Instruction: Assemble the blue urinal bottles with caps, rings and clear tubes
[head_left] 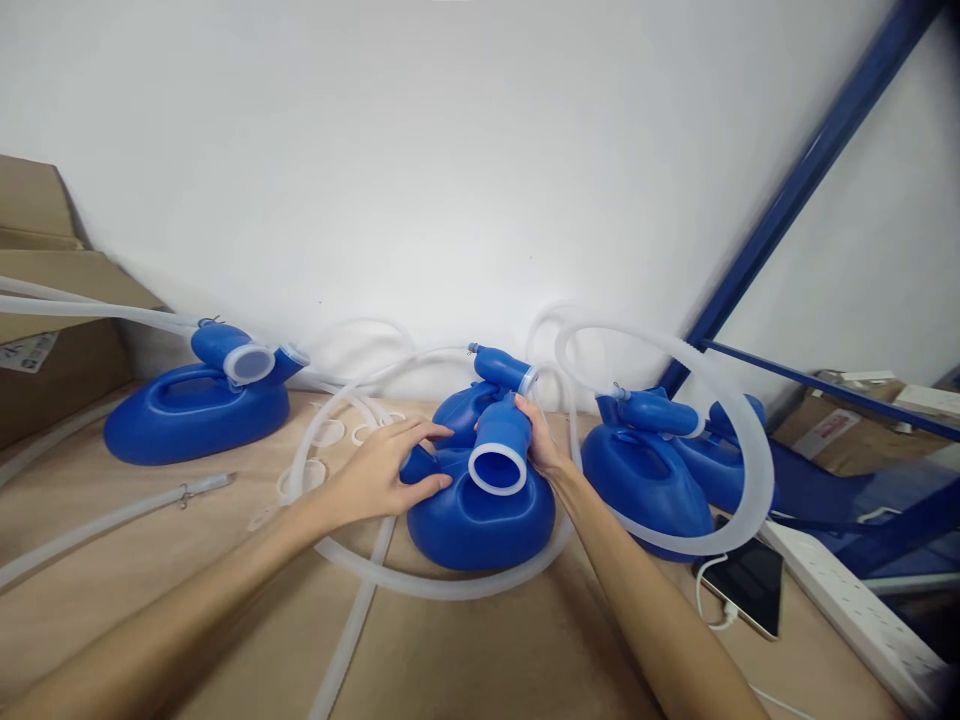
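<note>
In the middle of the table, a blue plastic urinal bottle (pixel 480 530) stands before me. My left hand (pixel 397 465) curls its thumb and fingers round the bottle's neck at the left end. Above the bottle's handle, my right hand (pixel 541 440) grips a blue urinal cup (pixel 504 430), a short bent tube whose white-rimmed mouth faces me. A clear hose (pixel 450 583) loops round the front of the bottle. Just behind lies another blue bottle (pixel 459 410) with a similar cup (pixel 502 368) on top.
More blue bottles stand left (pixel 195 425) and right (pixel 645 490), with cups and hoses. Flat translucent rings (pixel 328 432) lie left of centre. A loose hose end (pixel 217 482), phone (pixel 742 585), power strip (pixel 862 620), cardboard box (pixel 67 380) and blue rack post (pixel 795 200) surround the workspace.
</note>
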